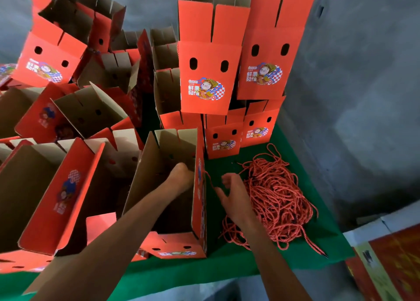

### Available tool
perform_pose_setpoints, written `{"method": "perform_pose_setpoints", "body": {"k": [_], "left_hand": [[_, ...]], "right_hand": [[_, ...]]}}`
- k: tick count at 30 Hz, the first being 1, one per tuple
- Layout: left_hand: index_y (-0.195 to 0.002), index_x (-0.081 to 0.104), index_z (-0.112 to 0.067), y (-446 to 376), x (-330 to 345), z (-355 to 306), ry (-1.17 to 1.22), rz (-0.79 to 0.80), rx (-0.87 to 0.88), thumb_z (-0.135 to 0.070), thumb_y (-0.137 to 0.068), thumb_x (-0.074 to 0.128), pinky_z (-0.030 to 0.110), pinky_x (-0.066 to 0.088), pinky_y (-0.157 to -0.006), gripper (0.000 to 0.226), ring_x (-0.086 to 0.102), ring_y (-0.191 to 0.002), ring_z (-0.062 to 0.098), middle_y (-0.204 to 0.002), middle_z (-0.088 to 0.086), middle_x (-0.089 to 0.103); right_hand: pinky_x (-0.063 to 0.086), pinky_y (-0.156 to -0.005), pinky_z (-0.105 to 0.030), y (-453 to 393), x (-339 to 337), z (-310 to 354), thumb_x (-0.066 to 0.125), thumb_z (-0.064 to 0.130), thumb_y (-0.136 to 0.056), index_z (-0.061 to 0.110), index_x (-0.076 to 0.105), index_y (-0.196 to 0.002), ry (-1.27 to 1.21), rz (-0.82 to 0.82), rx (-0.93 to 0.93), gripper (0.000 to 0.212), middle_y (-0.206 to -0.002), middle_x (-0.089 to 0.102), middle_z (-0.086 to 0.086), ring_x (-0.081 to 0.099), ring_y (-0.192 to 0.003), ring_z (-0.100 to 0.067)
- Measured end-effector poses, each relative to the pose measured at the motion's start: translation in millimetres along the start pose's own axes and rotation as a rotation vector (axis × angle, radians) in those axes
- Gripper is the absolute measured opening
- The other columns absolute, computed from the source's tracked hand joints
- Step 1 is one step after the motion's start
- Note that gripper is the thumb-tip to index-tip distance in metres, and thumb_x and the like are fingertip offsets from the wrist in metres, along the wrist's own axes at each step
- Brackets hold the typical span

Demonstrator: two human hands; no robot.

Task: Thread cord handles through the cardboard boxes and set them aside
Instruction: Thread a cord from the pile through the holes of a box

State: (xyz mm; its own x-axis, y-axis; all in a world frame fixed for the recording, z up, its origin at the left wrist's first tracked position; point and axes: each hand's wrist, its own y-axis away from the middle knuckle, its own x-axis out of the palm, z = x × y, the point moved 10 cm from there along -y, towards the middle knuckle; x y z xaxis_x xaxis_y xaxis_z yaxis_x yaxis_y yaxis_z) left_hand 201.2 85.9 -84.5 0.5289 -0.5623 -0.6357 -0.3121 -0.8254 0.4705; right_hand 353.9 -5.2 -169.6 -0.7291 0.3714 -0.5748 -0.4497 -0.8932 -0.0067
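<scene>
Two bare forearms, no sleeves, no watch or rings showing; left hand [179,175] and right hand [234,198] ungloved.

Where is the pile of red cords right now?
In the head view, the cord pile lies on the green cloth at the right, just beyond the right hand and right of the open box.

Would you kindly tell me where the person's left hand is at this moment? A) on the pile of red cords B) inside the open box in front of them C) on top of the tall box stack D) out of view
B: the left hand reaches down inside the open box, while the right hand is outside it beside the cord pile.
</scene>
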Motion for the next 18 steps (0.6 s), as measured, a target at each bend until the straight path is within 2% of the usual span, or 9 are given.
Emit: {"method": "perform_pose_setpoints", "body": {"k": [1, 2, 4, 6, 10, 11, 13, 15, 18], "left_hand": [[-0.134, 0.051, 0.007, 0, 1, 3, -0.013, 0.018, -0.034, -0.011, -0.105, 0.053, 0.041, 0.049, -0.106, 0.034, 0.059, -0.122, 0.036, -0.132, 0.025, 0.059], [-0.135, 0.05, 0.004, 4, 5, 6, -0.008, 0.066, -0.064, -0.014, -0.105, 0.055, 0.042, 0.05, -0.105, 0.035, 0.059, -0.122, 0.033, -0.131, 0.022, 0.059], [-0.132, 0.052, 0.003, 5, 4, 5, 0.069, 0.093, -0.059, -0.018, -0.106, 0.054, 0.04, 0.051, -0.103, 0.034, 0.061, -0.117, 0.029, -0.126, 0.018, 0.061], [-0.132, 0.056, -0.001, 11, 5, 0, 0.207, 0.121, -0.024, -0.034, -0.108, 0.047, 0.044, 0.047, -0.108, 0.042, 0.061, -0.118, 0.029, -0.125, 0.016, 0.064], [-0.125, 0.06, -0.033, 27, 11, -3, 0.359, 0.179, 0.033, -0.076, -0.098, 0.021, 0.055, 0.031, -0.12, 0.064, 0.053, -0.132, 0.03, -0.138, 0.008, 0.06], [-0.118, 0.062, -0.04, 32, 14, -4, 0.395, 0.214, 0.045, -0.082, -0.093, 0.019, 0.056, 0.029, -0.121, 0.065, 0.052, -0.134, 0.029, -0.138, 0.005, 0.06], [-0.122, 0.059, -0.046, 41, 24, -3, 0.41, 0.304, 0.075, -0.088, -0.086, 0.025, 0.056, 0.029, -0.121, 0.065, 0.05, -0.135, 0.026, -0.142, -0.001, 0.058], [-0.127, 0.054, -0.046, 49, 33, 5, 0.394, 0.359, 0.056, -0.084, -0.087, 0.038, 0.053, 0.036, -0.116, 0.057, 0.055, -0.129, 0.022, -0.141, -0.005, 0.059], [-0.113, 0.057, -0.038, 54, 39, 26, 0.432, 0.392, -0.035, -0.064, -0.097, 0.05, 0.038, 0.052, -0.089, 0.031, 0.068, -0.105, 0.014, -0.107, -0.012, 0.074]], "right_hand": [[0.056, -0.081, -0.032, 9, 3, -4, 0.064, 0.017, -0.099, 0.02, 0.059, -0.113, 0.074, 0.041, -0.01, 0.015, -0.108, 0.059, 0.006, 0.059, -0.091, -0.007], [0.058, -0.08, -0.038, 18, 15, -10, 0.059, 0.013, -0.101, 0.019, 0.063, -0.106, 0.14, 0.158, 0.0, 0.009, -0.104, 0.063, 0.004, 0.061, -0.085, -0.009], [0.059, -0.082, -0.045, 44, 47, -29, 0.053, 0.008, -0.1, 0.014, 0.071, -0.103, 0.29, 0.456, 0.056, 0.019, -0.102, 0.071, -0.005, 0.068, -0.086, -0.018], [0.059, -0.091, -0.042, 64, 64, -43, 0.057, 0.003, -0.094, 0.016, 0.074, -0.112, 0.456, 0.594, 0.074, 0.029, -0.112, 0.072, -0.011, 0.07, -0.101, -0.028], [0.055, -0.1, -0.037, 73, 77, -57, 0.062, 0.0, -0.09, 0.015, 0.072, -0.12, 0.641, 0.561, 0.087, 0.034, -0.131, 0.062, -0.012, 0.063, -0.119, -0.031], [0.054, -0.101, -0.038, 73, 77, -59, 0.063, 0.0, -0.091, 0.013, 0.071, -0.121, 0.657, 0.54, 0.095, 0.034, -0.132, 0.061, -0.013, 0.063, -0.121, -0.032], [0.054, -0.101, -0.038, 73, 77, -61, 0.062, -0.001, -0.092, 0.008, 0.069, -0.123, 0.676, 0.504, 0.099, 0.033, -0.132, 0.061, -0.015, 0.063, -0.12, -0.033], [0.056, -0.098, -0.039, 73, 74, -63, 0.061, -0.001, -0.093, 0.003, 0.068, -0.119, 0.69, 0.482, 0.09, 0.027, -0.125, 0.065, -0.017, 0.066, -0.114, -0.033], [0.059, -0.091, -0.039, 71, 69, -59, 0.059, 0.0, -0.093, 0.001, 0.069, -0.109, 0.71, 0.463, 0.036, 0.019, -0.118, 0.067, -0.016, 0.069, -0.105, -0.03]]}}
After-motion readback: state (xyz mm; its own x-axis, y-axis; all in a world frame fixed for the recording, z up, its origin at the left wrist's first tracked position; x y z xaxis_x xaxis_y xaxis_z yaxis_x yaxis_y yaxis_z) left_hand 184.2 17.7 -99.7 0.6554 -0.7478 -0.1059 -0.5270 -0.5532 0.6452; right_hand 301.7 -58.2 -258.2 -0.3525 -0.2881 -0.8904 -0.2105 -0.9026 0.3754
